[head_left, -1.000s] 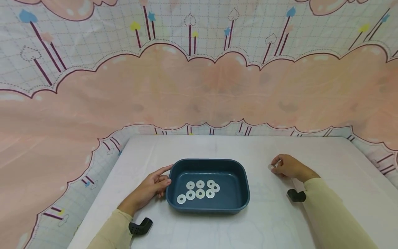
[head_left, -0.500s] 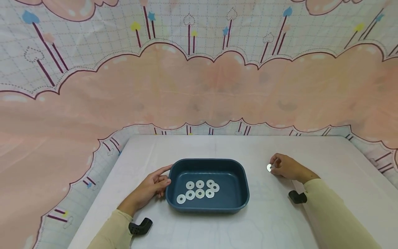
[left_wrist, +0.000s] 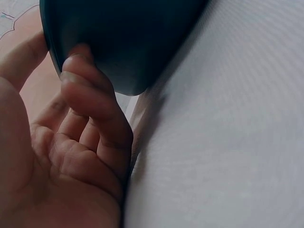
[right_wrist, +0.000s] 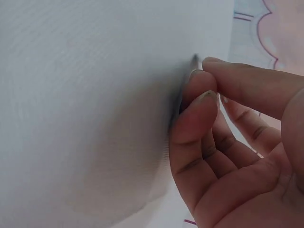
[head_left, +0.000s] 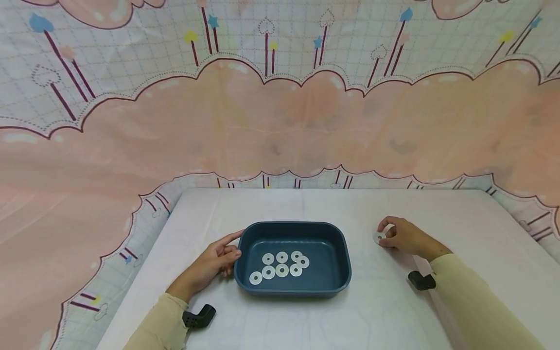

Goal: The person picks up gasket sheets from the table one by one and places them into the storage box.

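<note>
A dark blue rectangular tray (head_left: 336, 257) stands on the white table, and several flat metal washers (head_left: 282, 270) with centre holes lie in its left and middle part. Two of these overlap near the tray's middle. At the tray's left end my left hand (head_left: 211, 268) holds the side, thumb at the rim and index finger stretched along the back corner. Right of the tray my right hand (head_left: 404, 236) pinches another washer (head_left: 377, 239) between thumb and fingers at the tabletop. The right wrist view shows that washer edge-on, partly hidden by the fingertips.
The white table (head_left: 302, 325) spreads around the tray, its far edge meeting a printed cloth backdrop (head_left: 280, 126). A black wrist device (head_left: 199, 316) sits by the left cuff, a second one (head_left: 422, 280) by the right cuff.
My right hand has shifted slightly left, and the pinched washer has turned, bright half a second ago and duller now. My left hand, the tray and the washers in it stay put.
</note>
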A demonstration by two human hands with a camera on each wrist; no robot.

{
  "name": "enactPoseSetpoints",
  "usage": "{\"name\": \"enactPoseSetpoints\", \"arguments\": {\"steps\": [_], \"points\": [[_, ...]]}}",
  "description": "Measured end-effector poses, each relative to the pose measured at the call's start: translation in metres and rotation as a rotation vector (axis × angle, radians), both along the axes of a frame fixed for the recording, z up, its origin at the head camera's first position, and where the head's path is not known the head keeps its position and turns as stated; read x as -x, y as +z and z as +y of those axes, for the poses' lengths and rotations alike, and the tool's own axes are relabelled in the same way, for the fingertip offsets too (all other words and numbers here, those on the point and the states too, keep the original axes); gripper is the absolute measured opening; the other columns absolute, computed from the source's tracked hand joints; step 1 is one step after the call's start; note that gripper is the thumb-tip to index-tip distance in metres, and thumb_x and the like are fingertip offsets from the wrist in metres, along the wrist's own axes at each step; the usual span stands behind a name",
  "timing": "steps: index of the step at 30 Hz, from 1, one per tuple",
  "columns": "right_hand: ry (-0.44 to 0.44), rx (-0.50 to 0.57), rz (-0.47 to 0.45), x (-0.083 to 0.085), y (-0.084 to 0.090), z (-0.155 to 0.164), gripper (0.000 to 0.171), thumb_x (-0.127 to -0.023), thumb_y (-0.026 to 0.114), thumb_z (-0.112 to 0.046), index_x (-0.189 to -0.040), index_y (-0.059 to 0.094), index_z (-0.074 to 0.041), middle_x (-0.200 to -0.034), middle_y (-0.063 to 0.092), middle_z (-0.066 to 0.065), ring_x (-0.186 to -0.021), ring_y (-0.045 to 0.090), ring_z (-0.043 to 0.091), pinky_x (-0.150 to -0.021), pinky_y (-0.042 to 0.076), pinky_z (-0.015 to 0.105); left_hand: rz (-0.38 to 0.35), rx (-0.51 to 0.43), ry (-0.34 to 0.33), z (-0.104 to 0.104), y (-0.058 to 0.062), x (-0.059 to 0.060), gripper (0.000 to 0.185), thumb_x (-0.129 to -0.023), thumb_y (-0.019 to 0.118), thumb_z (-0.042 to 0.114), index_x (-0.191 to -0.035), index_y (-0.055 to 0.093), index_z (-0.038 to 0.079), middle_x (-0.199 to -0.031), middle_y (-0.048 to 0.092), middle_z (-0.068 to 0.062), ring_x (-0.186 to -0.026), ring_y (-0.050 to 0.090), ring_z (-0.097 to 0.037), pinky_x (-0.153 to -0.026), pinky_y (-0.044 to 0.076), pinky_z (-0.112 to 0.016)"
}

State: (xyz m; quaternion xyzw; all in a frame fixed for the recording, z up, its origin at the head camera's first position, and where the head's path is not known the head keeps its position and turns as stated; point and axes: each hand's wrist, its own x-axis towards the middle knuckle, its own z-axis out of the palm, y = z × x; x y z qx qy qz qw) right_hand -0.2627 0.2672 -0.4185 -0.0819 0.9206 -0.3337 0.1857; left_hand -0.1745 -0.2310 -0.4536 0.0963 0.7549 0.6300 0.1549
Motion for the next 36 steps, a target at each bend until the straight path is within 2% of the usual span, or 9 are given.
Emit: {"name": "enactPoseSetpoints", "arguments": {"steps": [6,13,21,26,36], "points": [[0.021,0.051,0.058,-0.006,0.01,-0.004,0.03,-0.093,0.068,-0.011,-0.12,0.054,-0.005,-0.085,0.057,0.008,-0.077,0.056,0.021,-0.065,0.046,0.032,-0.008,-0.002,-0.007,0.002,0.002,0.0,0.065,-0.101,0.059,0.023,-0.158,0.028,0.016,-0.088,0.058,0.004,-0.068,0.055,-0.011,-0.061,0.048,-0.023],[0.063,0.118,0.133,-0.015,0.034,-0.022,0.03,-0.094,0.067,-0.008,-0.12,0.054,-0.003,-0.085,0.06,0.009,-0.076,0.062,0.025,-0.069,0.052,0.037,-0.014,-0.005,-0.011,0.0,0.0,0.0,0.065,-0.101,0.059,0.025,-0.158,0.028,0.017,-0.089,0.059,0.002,-0.067,0.054,-0.01,-0.061,0.048,-0.023],[0.127,0.166,0.172,-0.025,0.057,-0.044,0.028,-0.092,0.069,-0.008,-0.117,0.055,-0.006,-0.084,0.06,0.009,-0.076,0.061,0.028,-0.066,0.053,0.034,-0.018,0.004,-0.01,0.0,-0.001,0.001,0.065,-0.101,0.06,0.025,-0.158,0.029,0.017,-0.09,0.06,0.002,-0.068,0.055,-0.011,-0.062,0.049,-0.024],[0.17,0.174,0.187,-0.026,0.07,-0.064,0.028,-0.092,0.07,-0.01,-0.117,0.056,-0.007,-0.084,0.06,0.008,-0.073,0.058,0.023,-0.062,0.049,0.029,-0.023,0.015,-0.007,0.0,-0.001,0.001,0.066,-0.1,0.061,0.028,-0.158,0.029,0.018,-0.087,0.057,0.001,-0.068,0.056,-0.012,-0.062,0.049,-0.024],[0.26,0.216,0.21,-0.025,0.085,-0.119,0.026,-0.092,0.07,-0.008,-0.115,0.058,-0.012,-0.084,0.059,0.009,-0.073,0.059,0.025,-0.064,0.051,0.031,-0.019,0.02,-0.028,0.0,0.0,0.0,0.065,-0.102,0.058,0.028,-0.158,0.027,0.02,-0.089,0.059,-0.001,-0.069,0.056,-0.012,-0.062,0.049,-0.024]]}}
